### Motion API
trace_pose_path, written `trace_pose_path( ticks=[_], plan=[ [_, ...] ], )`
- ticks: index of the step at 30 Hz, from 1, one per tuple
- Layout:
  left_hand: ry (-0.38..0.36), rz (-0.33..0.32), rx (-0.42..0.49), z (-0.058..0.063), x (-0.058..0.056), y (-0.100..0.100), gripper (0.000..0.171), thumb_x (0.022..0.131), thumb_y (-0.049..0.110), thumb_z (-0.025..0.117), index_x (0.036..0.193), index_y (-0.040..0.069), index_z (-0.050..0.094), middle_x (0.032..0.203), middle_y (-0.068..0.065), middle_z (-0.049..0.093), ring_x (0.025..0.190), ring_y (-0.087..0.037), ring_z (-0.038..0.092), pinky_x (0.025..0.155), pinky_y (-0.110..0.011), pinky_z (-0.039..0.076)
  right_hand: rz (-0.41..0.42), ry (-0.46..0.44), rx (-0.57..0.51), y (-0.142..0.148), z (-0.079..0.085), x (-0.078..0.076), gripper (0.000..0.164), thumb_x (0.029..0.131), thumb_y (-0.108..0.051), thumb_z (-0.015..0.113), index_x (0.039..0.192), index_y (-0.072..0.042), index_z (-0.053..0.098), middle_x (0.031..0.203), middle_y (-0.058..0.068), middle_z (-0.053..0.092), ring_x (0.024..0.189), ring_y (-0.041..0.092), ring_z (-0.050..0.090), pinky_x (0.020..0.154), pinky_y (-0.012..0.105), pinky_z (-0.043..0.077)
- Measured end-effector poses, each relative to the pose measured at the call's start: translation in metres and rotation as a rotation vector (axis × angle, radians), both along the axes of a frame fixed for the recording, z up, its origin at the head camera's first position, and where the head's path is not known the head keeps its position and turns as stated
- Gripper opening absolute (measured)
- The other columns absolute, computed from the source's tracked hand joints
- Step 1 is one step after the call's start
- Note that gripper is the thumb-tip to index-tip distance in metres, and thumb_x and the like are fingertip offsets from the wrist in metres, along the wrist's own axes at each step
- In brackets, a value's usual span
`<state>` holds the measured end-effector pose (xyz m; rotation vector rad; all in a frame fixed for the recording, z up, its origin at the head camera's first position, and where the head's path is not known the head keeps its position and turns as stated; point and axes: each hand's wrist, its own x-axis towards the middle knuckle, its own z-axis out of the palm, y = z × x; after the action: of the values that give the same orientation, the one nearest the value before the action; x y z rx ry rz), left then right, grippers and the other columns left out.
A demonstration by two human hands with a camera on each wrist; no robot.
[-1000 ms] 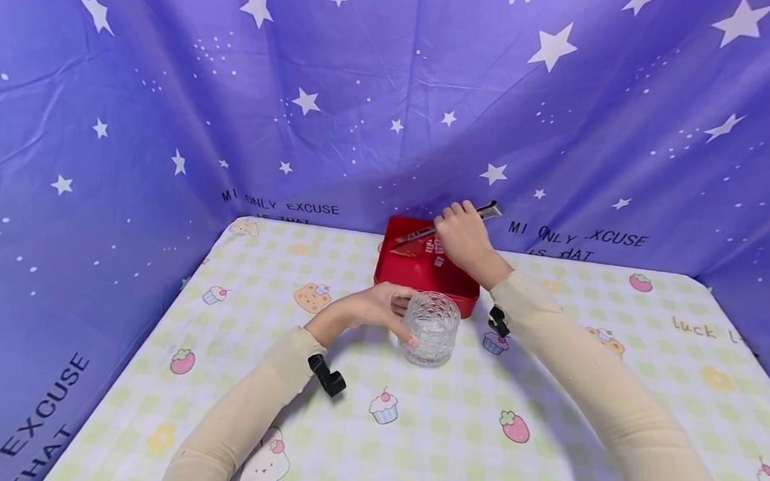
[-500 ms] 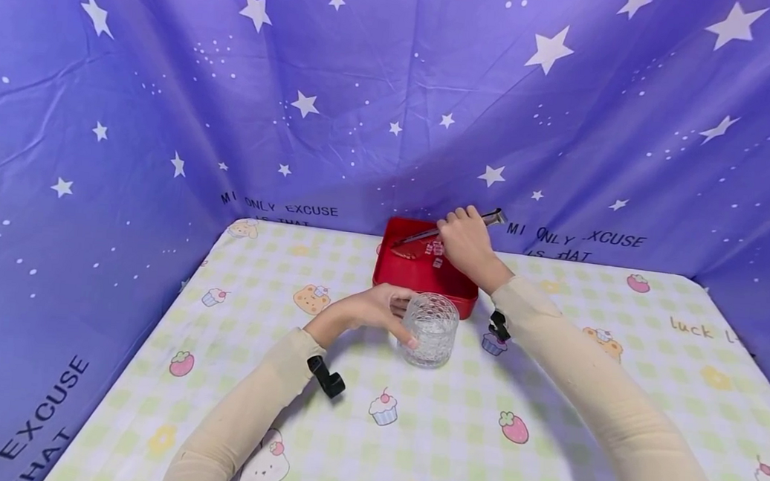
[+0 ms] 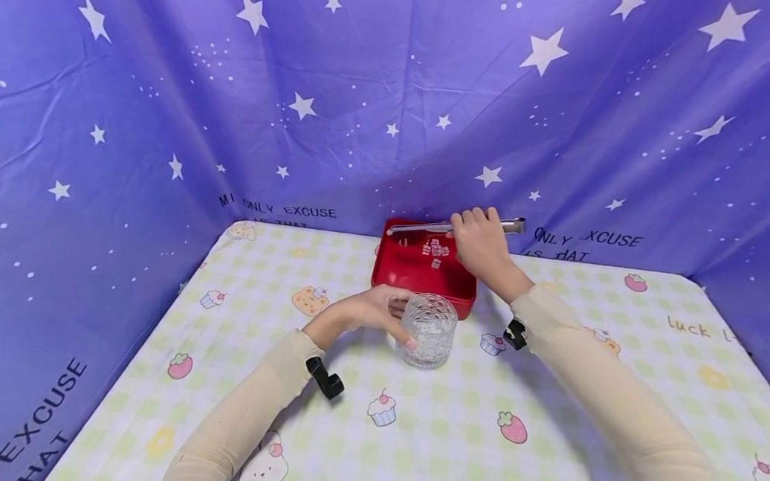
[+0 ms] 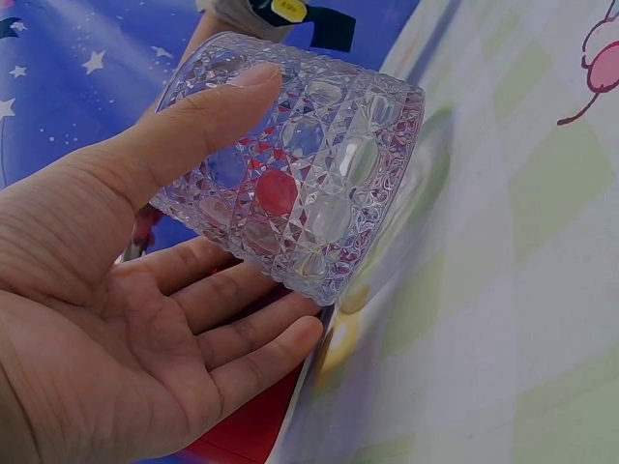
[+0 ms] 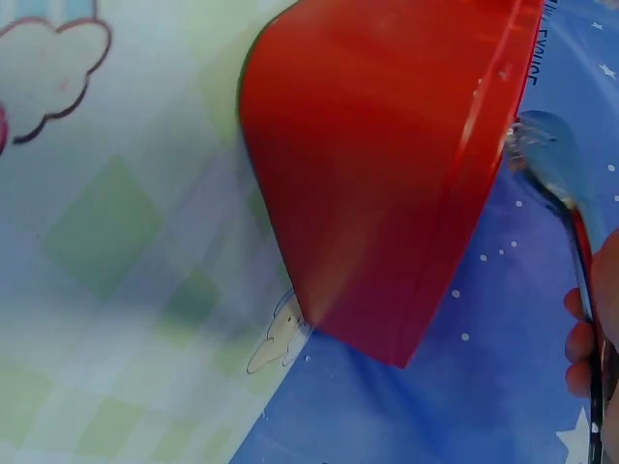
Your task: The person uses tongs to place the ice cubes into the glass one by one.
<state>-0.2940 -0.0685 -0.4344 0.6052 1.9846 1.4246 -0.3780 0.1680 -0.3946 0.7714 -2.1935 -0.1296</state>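
Observation:
A clear cut-glass tumbler (image 3: pixel 429 333) stands upright on the table before the red tray. My left hand (image 3: pixel 375 307) holds it from the left, thumb on the near side and fingers on the far side; the left wrist view shows the thumb across its faceted wall (image 4: pixel 314 184). My right hand (image 3: pixel 481 241) grips metal tongs (image 3: pixel 419 229) over the tray's back right. In the right wrist view a small clear piece (image 5: pixel 514 145) shows at the tongs' tip, partly behind the tray's rim. Several small clear cubes (image 3: pixel 436 248) lie in the red tray (image 3: pixel 399 273).
The table wears a green-and-white checked cloth (image 3: pixel 451 439) printed with cupcakes and strawberries. A purple star-patterned curtain (image 3: pixel 338 148) rises close behind the tray and along both sides. Black straps (image 3: pixel 325 378) sit on both wrists.
My right hand has shifted right and the tongs have swung up to nearly level, their tip rising toward the tray's back rim. The left hand and tumbler have stayed put.

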Motion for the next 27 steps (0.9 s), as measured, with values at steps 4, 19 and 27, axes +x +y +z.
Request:
trace_pose_path(
  ticks=[4, 19, 27],
  plan=[
    [-0.002, -0.006, 0.002, 0.0, 0.0, -0.001, 0.07, 0.075, 0.003, 0.086, 0.14, 0.007, 0.06, 0.131, -0.01, 0.069, 0.117, -0.016, 0.064, 0.105, -0.029, 0.052, 0.014, 0.047, -0.026, 0.004, 0.002, 0.004, 0.015, 0.095, -0.007, 0.056, 0.082, 0.002, 0.057, 0.07, 0.018, 0.058, 0.068, 0.036, 0.055, 0.066, 0.046, 0.043],
    [-0.007, -0.011, 0.015, 0.001, 0.0, -0.001, 0.066, 0.076, 0.004, 0.086, 0.138, 0.007, 0.061, 0.129, -0.009, 0.07, 0.119, -0.016, 0.065, 0.106, -0.029, 0.052, 0.114, 0.135, -0.091, 0.027, 0.013, 0.028, 0.018, 0.099, -0.012, 0.059, 0.093, 0.005, 0.057, 0.072, 0.017, 0.055, 0.065, 0.036, 0.052, 0.052, 0.039, 0.039],
    [0.0, -0.007, -0.003, -0.001, -0.002, -0.003, 0.07, 0.076, 0.006, 0.086, 0.141, 0.008, 0.059, 0.131, -0.008, 0.069, 0.12, -0.017, 0.063, 0.108, -0.031, 0.051, 0.232, 0.08, -0.123, 0.043, 0.021, 0.043, 0.025, 0.105, -0.016, 0.05, 0.097, 0.007, 0.057, 0.072, 0.016, 0.054, 0.06, 0.033, 0.049, 0.047, 0.038, 0.04]
  ],
)
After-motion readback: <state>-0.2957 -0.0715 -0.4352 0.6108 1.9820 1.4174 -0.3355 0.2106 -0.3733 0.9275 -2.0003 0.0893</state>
